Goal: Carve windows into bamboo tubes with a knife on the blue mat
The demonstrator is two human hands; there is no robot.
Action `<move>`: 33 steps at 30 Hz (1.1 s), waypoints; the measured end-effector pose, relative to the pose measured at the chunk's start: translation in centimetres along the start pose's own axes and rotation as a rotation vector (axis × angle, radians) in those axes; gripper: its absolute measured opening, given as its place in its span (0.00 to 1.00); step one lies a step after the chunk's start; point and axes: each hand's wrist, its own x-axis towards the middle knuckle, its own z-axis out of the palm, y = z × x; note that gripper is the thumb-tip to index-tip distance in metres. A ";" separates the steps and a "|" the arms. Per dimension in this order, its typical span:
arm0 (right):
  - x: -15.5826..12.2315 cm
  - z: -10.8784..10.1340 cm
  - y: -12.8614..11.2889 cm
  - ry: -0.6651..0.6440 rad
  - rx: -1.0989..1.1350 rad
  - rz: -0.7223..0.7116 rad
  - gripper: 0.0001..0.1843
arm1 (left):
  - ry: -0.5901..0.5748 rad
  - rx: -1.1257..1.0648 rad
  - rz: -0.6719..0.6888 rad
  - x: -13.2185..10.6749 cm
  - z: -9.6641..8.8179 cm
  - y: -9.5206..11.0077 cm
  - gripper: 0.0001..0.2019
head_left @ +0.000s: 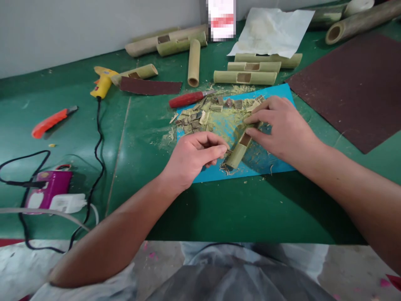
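Note:
A bamboo tube with a rectangular opening cut in its side lies slanted over a blue sheet. My right hand grips the far end of the tube between thumb and fingers. Close to the near end, my left hand is closed in a pinch; whatever its fingertips hold is too small to name. Bamboo chips and pale shavings cover much of the sheet. Behind them rests a red-handled knife.
Several notched bamboo tubes lie at the back, near a white paper. Brown sandpaper is at right. A yellow glue gun, an orange utility knife and a purple power strip with cords occupy the left.

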 end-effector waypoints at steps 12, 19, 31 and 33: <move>0.0 0.0 0.0 -0.032 -0.002 0.031 0.09 | 0.126 0.211 0.188 0.2 0.7 -0.4 0.03; 0.2 -0.4 -0.5 -0.059 -0.019 0.056 0.12 | 0.024 0.595 0.555 1.1 1.0 -1.1 0.05; 0.0 -0.2 0.2 -0.023 0.026 0.016 0.08 | -0.065 0.657 0.645 1.3 0.3 -1.3 0.06; -0.1 -0.4 0.3 -0.031 0.044 0.015 0.09 | -0.087 0.663 0.641 1.1 0.0 -1.2 0.07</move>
